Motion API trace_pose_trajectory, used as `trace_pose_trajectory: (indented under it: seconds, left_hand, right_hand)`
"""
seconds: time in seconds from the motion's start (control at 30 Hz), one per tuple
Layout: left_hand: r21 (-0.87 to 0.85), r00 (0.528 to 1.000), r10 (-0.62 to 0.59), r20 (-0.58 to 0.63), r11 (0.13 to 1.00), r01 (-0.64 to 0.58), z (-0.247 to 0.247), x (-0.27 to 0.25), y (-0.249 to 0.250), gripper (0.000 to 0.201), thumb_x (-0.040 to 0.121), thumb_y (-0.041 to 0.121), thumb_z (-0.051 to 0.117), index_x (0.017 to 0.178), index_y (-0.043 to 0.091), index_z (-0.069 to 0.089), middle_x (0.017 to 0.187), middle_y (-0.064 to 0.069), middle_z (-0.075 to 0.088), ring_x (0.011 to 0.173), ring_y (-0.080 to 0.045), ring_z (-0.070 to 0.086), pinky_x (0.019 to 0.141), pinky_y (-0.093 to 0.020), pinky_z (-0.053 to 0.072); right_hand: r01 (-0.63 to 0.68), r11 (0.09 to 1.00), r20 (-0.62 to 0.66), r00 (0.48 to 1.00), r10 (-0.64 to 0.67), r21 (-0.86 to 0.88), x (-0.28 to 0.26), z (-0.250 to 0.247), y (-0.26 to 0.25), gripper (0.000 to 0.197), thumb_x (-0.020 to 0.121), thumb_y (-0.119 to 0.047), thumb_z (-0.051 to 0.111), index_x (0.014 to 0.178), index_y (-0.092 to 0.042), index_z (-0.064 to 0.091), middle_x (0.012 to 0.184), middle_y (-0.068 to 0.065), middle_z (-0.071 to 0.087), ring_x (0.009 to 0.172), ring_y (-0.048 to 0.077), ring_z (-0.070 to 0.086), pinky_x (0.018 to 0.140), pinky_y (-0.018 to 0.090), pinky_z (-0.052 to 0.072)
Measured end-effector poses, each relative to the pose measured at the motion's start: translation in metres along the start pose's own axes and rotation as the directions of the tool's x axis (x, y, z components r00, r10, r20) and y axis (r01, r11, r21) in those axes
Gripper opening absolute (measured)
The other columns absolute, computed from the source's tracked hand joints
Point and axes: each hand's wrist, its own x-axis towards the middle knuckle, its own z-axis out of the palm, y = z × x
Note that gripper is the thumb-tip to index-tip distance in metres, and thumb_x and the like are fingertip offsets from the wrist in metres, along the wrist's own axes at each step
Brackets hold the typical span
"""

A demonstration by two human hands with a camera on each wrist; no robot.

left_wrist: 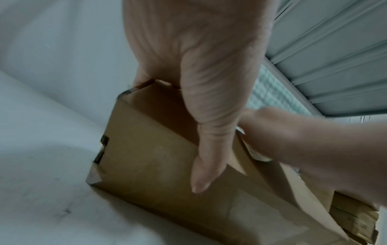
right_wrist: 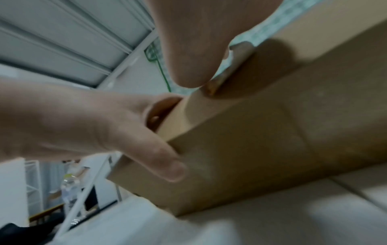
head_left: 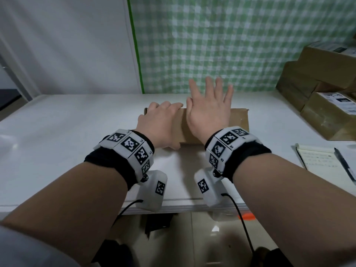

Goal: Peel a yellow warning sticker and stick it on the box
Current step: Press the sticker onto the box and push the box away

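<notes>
Brown cardboard box [head_left: 238, 120] lay flat on the white tabletop [head_left: 57, 132], directly ahead of the person. Left hand [head_left: 159, 124] gripped the box's left end: fingers curled over the top far edge, thumb [left_wrist: 207, 159] laid down the near side face. Right hand [head_left: 209, 110] was above the box top with fingers spread straight and holding nothing; in the right wrist view the heel of the palm [right_wrist: 188, 49] sat at the box's top edge, contact uncertain through blur. Yellow warning sticker could not be made out in any view. Stack of other cardboard boxes [head_left: 325, 89] stood at the far right of the tabletop, well apart. Nearer right, a notepad [head_left: 317, 157] with a pen [head_left: 344, 162] just beside it.
</notes>
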Motion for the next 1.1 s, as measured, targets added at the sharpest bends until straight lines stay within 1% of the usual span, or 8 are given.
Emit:
trace_pose_trajectory:
  seconds: [0.1,0.23,0.47,0.57,0.67,0.77,0.93,1.1]
  left_hand:
    - [-0.022,1.000,0.005,0.002,1.000,-0.005,0.002,0.003,-0.002,0.107,0.049,0.043,0.080,0.140,0.032,0.025,0.129,0.004,0.041,0.122,-0.026,0.032,0.077,-0.042,0.040]
    - [-0.041,1.000,0.010,0.000,0.999,-0.010,0.002,0.006,-0.002,0.102,0.051,0.041,0.079,0.138,0.032,0.027,0.125,0.004,0.042,0.120,-0.025,0.033,0.078,-0.042,0.039]
    - [-0.033,1.000,0.007,-0.002,0.999,-0.008,0.000,0.007,-0.002,0.098,0.052,0.040,0.079,0.136,0.032,0.029,0.123,0.004,0.042,0.118,-0.026,0.035,0.079,-0.044,0.040]
    - [-0.030,1.000,0.007,-0.005,1.000,-0.007,0.001,0.006,-0.002,0.100,0.051,0.041,0.079,0.137,0.032,0.028,0.124,0.004,0.042,0.120,-0.026,0.034,0.078,-0.042,0.037]
    - [-0.033,1.000,0.013,-0.010,0.999,-0.013,0.002,0.006,-0.003,0.100,0.051,0.042,0.079,0.137,0.032,0.028,0.125,0.003,0.041,0.119,-0.026,0.034,0.079,-0.043,0.036]
    - [-0.030,1.000,0.015,-0.010,0.999,-0.015,0.002,0.005,-0.003,0.100,0.051,0.042,0.079,0.137,0.032,0.028,0.126,0.003,0.041,0.120,-0.026,0.034,0.080,-0.044,0.037]
    - [-0.024,1.000,0.017,-0.016,1.000,-0.017,0.005,0.004,-0.002,0.101,0.051,0.041,0.079,0.138,0.031,0.028,0.127,0.003,0.040,0.121,-0.026,0.033,0.081,-0.045,0.036]
    - [-0.019,0.999,0.026,-0.043,0.999,-0.027,0.006,0.005,-0.003,0.096,0.050,0.040,0.079,0.133,0.025,0.033,0.118,0.003,0.042,0.117,-0.027,0.036,0.075,-0.043,0.034]
  right_hand:
    - [-0.024,0.997,0.034,0.999,0.026,-0.074,0.000,0.006,0.016,0.053,0.097,-0.040,0.017,0.149,-0.029,0.016,0.159,0.014,0.013,0.147,0.034,0.002,0.114,0.053,-0.009]
    - [-0.066,0.994,0.046,0.996,0.070,-0.085,-0.006,0.006,0.036,0.054,0.097,-0.040,0.013,0.149,-0.029,0.017,0.160,0.013,0.010,0.147,0.033,0.002,0.114,0.054,-0.010]
    - [-0.181,0.980,0.047,0.982,0.185,-0.082,-0.011,0.004,0.059,0.054,0.097,-0.039,0.014,0.149,-0.027,0.019,0.159,0.012,0.016,0.147,0.032,0.006,0.115,0.055,-0.007]
    - [-0.208,0.975,-0.008,0.978,0.208,-0.071,-0.008,-0.002,0.061,0.054,0.096,-0.037,0.017,0.148,-0.023,0.025,0.157,0.014,0.022,0.146,0.034,0.011,0.116,0.055,-0.003]
    - [-0.158,0.987,-0.058,0.986,0.156,-0.036,0.002,-0.008,0.047,0.053,0.096,-0.036,0.018,0.146,-0.021,0.028,0.154,0.015,0.027,0.144,0.035,0.015,0.115,0.055,-0.001]
    - [-0.095,0.995,-0.012,0.995,0.095,-0.040,0.005,0.001,0.031,0.053,0.097,-0.037,0.017,0.147,-0.022,0.025,0.157,0.015,0.022,0.145,0.035,0.011,0.115,0.055,-0.004]
    - [-0.103,0.994,0.028,0.994,0.102,0.046,0.002,0.017,0.009,0.053,0.097,-0.041,0.017,0.147,-0.027,0.027,0.158,0.013,0.020,0.146,0.032,0.009,0.115,0.054,-0.007]
    - [-0.031,0.998,0.047,0.999,0.029,0.058,0.002,0.021,-0.008,0.054,0.097,-0.045,0.015,0.147,-0.030,0.024,0.159,0.011,0.018,0.147,0.030,0.006,0.114,0.053,-0.010]
